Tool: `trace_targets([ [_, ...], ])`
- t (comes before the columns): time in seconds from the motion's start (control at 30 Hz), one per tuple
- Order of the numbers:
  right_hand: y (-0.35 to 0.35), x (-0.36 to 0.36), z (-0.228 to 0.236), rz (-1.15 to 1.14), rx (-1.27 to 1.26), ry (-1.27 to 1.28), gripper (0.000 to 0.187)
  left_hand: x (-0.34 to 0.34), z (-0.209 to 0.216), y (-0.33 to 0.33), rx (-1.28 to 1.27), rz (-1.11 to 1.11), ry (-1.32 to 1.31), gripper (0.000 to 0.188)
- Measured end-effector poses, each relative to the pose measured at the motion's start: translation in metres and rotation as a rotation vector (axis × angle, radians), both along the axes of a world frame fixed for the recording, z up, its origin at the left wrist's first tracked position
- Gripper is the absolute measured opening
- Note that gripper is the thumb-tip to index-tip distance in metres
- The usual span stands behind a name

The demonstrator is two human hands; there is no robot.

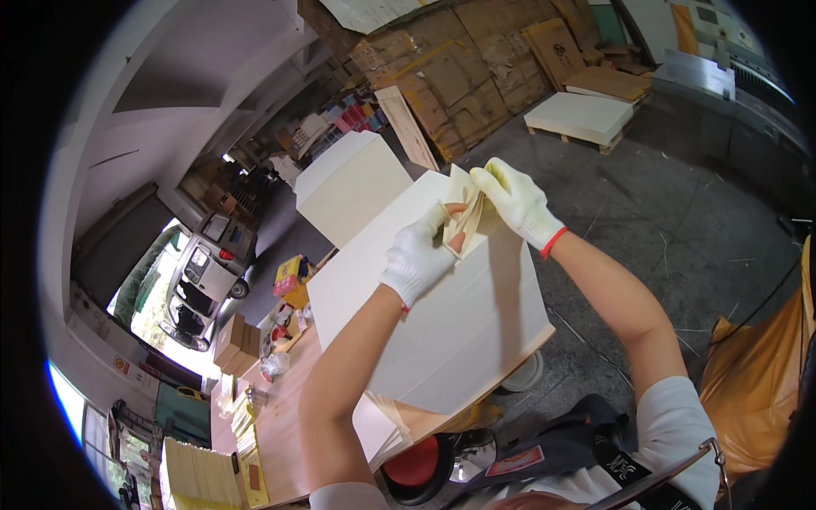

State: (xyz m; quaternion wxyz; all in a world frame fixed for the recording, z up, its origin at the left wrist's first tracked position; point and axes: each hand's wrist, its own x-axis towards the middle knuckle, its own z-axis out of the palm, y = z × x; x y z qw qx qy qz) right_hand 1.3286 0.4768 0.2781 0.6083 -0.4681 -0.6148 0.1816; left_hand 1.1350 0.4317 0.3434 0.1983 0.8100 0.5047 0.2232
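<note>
A tall stack of white paper sheets (pixel 425 340) stands before me on a wooden board. At its far corner a few cream-coloured sheets (pixel 461 189) are bent upward, their edges fanned apart. My left hand (pixel 421 253), in a white knitted glove with bare thumb and fingertip showing, grips the bent sheets from the left. On the other side my right hand (pixel 514 202), in a white glove with a red cuff, is closed on the raised edge of the same sheets. Its fingertips are partly hidden behind the paper.
Another paper stack (pixel 353 183) stands beyond. To the left, a wooden table (pixel 280 425) carries boxes (pixel 238 344) and small items. A low pallet of white sheets (pixel 580 117) lies far right, near cardboard bales (pixel 459 76). A red-and-black round stool (pixel 412 467) is close below.
</note>
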Motion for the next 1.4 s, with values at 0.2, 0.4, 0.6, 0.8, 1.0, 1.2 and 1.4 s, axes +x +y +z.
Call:
trace_targets([
  [0.2,-0.020,0.052,0.019,-0.172,-0.198,-0.335,0.055,0.000,-0.014,0.000,0.405,-0.102,0.217,0.058],
  [0.4,-0.029,0.039,0.021,-0.030,-0.223,-0.785,0.058,0.000,-0.008,0.005,0.217,-0.005,0.246,0.061],
  [0.6,-0.013,0.045,0.021,-0.057,0.117,-0.887,0.050,0.011,-0.006,0.028,0.234,0.114,0.446,0.055],
  [0.8,0.001,0.021,0.018,0.167,-0.120,-0.312,0.056,0.005,-0.009,0.025,0.173,0.070,0.307,0.050],
  [1.0,0.003,0.009,-0.001,0.111,-0.097,-0.058,0.058,-0.013,-0.027,0.038,0.054,-0.133,-0.179,0.045],
  [1.2,-0.003,0.008,-0.004,0.068,-0.066,-0.063,0.055,-0.007,-0.020,0.030,-0.015,-0.080,-0.107,0.050],
  [1.4,-0.002,0.009,-0.009,0.047,-0.043,-0.082,0.054,0.000,-0.021,0.021,0.032,-0.103,-0.334,0.040],
])
